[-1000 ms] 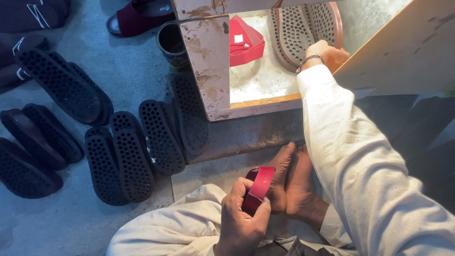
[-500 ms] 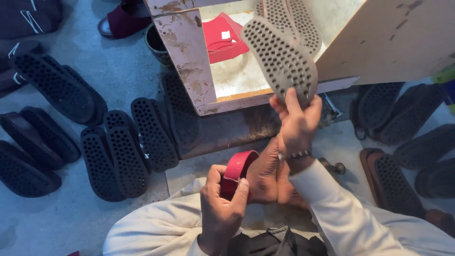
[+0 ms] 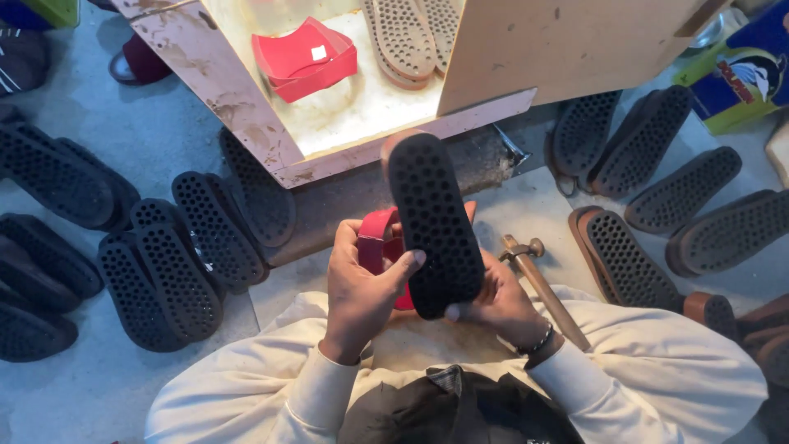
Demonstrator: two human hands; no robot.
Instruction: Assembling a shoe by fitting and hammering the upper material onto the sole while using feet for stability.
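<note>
Head view: the left hand (image 3: 359,288) grips a red strap (image 3: 376,244), thumb pressed on a black sole (image 3: 434,224). The right hand (image 3: 496,298) grips the sole's lower end. A hammer (image 3: 542,288) lies just beside the right wrist.

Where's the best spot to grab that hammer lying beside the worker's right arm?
Probably the bare wooden handle of the hammer, taken from above: it lies flat on the floor, its lower end runs under the right sleeve, so the stretch just below the head is free.
</note>
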